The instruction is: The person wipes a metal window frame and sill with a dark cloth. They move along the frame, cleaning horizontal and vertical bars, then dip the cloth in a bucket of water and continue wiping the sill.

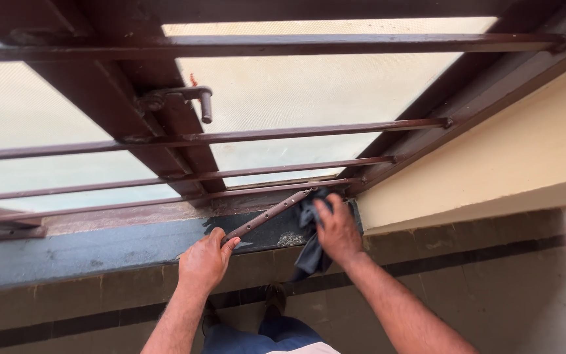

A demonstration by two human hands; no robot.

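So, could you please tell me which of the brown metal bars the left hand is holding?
The loose perforated window stay, slanting over the sill; the grille bars stay fixed across the window.

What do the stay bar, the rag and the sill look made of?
Stay bar: likely metal under brown paint; thin, rigid, row of holes. Rag: soft dark grey cloth, hanging in folds. Sill: probably dark stone or painted cement; matte, dusty, wiped patch darker.

A dark grey stone sill (99, 252) runs below the barred window, its surface dusty and scuffed. On its right end lies a dark cloth (310, 246), one corner hanging over the front edge. A brown metal stay (266, 215) slants across the sill just left of the cloth.
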